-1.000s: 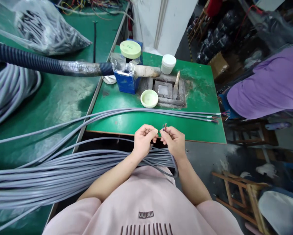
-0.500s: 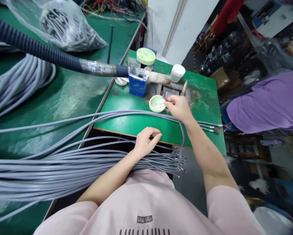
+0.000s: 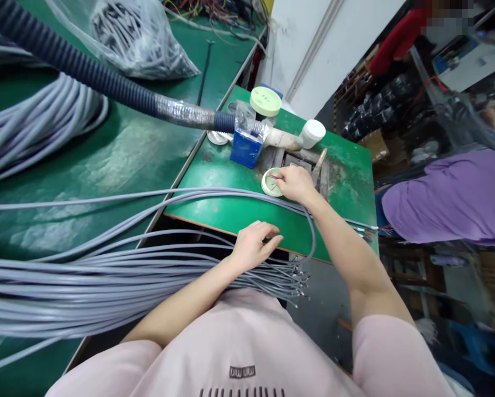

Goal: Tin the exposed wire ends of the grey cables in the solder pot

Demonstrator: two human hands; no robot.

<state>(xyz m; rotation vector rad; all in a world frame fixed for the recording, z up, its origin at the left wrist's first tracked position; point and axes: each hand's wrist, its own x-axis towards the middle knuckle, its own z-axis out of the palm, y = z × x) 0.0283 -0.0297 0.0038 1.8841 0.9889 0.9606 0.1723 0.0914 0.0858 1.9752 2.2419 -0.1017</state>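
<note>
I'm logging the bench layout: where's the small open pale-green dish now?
In the head view, the pale-green dish sits just right of centre on the green bench, beyond the grey cables, the right hand at its right side.

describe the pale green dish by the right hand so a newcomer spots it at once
On the green tabletop straight ahead, find the blue box. Just right of it and lower in the picture, the shallow dish sits next to the right hand, wire ends seen against it. Unlike the pale green lid farther back, it is open at the top.
</note>
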